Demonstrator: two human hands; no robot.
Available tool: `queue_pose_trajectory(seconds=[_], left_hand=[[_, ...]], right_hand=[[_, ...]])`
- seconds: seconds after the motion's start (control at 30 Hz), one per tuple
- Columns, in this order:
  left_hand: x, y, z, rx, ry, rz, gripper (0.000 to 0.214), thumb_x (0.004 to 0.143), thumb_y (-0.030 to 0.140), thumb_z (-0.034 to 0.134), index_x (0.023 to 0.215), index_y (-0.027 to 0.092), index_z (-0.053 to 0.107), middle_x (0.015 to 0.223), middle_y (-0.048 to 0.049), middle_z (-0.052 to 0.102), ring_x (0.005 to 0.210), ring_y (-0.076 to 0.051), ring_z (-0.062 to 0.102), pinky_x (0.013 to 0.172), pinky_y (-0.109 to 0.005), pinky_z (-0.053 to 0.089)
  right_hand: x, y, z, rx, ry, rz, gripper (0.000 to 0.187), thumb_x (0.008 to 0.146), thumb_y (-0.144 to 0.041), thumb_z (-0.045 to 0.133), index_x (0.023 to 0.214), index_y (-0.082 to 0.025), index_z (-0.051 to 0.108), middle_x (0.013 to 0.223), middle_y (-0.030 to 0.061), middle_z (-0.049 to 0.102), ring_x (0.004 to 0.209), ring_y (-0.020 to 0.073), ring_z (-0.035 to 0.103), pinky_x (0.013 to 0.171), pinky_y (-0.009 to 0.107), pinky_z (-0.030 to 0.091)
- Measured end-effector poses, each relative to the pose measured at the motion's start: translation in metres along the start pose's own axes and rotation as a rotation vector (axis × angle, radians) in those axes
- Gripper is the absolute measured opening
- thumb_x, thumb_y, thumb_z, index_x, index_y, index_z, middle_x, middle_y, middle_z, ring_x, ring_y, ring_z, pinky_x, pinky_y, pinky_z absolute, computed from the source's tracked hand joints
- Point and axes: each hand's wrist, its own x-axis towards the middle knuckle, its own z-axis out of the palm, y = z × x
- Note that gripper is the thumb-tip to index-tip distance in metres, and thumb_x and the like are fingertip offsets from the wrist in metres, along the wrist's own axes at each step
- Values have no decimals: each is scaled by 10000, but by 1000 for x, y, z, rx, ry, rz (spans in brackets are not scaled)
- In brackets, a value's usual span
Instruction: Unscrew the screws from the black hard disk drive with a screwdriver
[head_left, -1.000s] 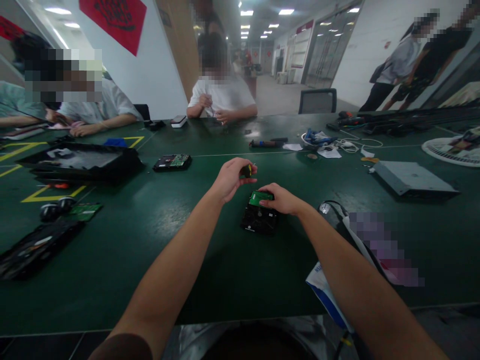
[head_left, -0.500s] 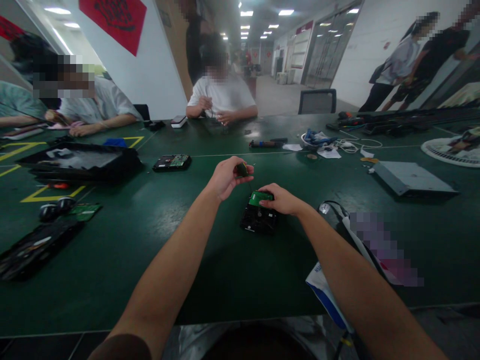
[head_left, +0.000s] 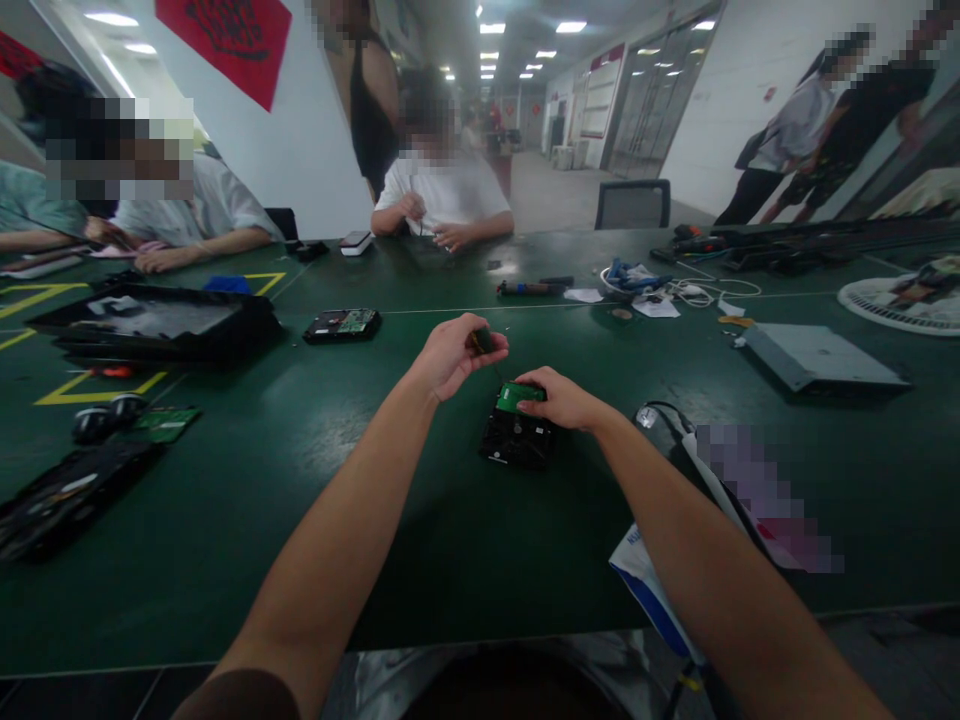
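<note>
A black hard drive point(head_left: 517, 443) with a green circuit board point(head_left: 520, 397) at its far end lies on the green table in front of me. My right hand point(head_left: 561, 397) is closed on the drive's far right edge, with the thumb over the board. Above and left of it, my left hand point(head_left: 461, 355) grips the dark handle of a screwdriver point(head_left: 482, 342). Its thin shaft points down at the far left corner of the board; the tip is too small to make out.
To the left are stacked black trays point(head_left: 154, 325), another hard drive point(head_left: 342, 324) and a dark casing point(head_left: 75, 490). A grey metal box point(head_left: 829, 357) and a white-and-blue bag point(head_left: 652, 585) lie right. Beyond are a bowl of tools point(head_left: 634, 282) and a seated person point(head_left: 442, 195).
The screwdriver handle has turned slightly in my left hand. The drive and my right hand have stayed put. Behind the seated person, a standing person has shifted.
</note>
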Motion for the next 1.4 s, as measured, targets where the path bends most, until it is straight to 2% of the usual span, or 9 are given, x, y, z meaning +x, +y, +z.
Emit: queue_pose_trajectory(seconds=[0.23,0.43,0.57,0.8,1.03,1.2,1.4], left_hand=[[1,1,-3,136,-6,40,190,823,295,682,858,116,737,948,-118,702,849,-182,643,683,-279,589],[-1,-1,3,81,-40,15,134,852,261,722,909,144,690,911,-117,725,876,-218,692,812,-387,616],[-1,-4,4,-2,-66,28,139,865,265,718,857,139,661,916,-131,740,918,-235,716,879,-403,613],[-2,-1,4,102,-53,23,156,832,273,702,864,124,735,945,-131,718,846,-194,677,744,-308,602],[-4,2,5,81,-46,-4,134,813,246,707,888,139,677,895,-134,717,860,-235,703,828,-416,617],[-1,-1,6,34,-23,3,101,820,235,669,844,148,623,875,-132,725,853,-229,711,834,-409,620],[-4,5,4,65,-13,40,83,797,208,679,804,125,683,859,-108,685,821,-195,660,814,-398,625]], right_hand=[[1,0,0,0,5,-16,469,843,-337,766,1292,-231,682,1228,105,640,1170,278,599,1076,465,457],[1,2,1,-10,9,-43,470,850,-348,764,1292,-212,680,1215,115,644,1173,281,596,1069,464,462],[0,0,0,-19,3,-28,482,855,-343,761,1306,-198,675,1221,116,633,1138,273,611,1059,452,473],[0,-2,0,-16,-1,5,476,854,-335,772,1305,-217,679,1223,103,637,1142,270,611,1055,452,476],[-1,-3,-1,-23,-6,3,468,863,-323,773,1309,-224,671,1234,103,622,1143,253,606,1063,448,466],[-1,-5,-1,-31,-17,-5,451,869,-301,763,1300,-208,669,1205,102,625,1144,248,600,1066,430,462],[-1,-3,-2,-20,-22,-6,447,870,-326,760,1297,-228,672,1222,96,632,1160,257,597,1072,454,456]])
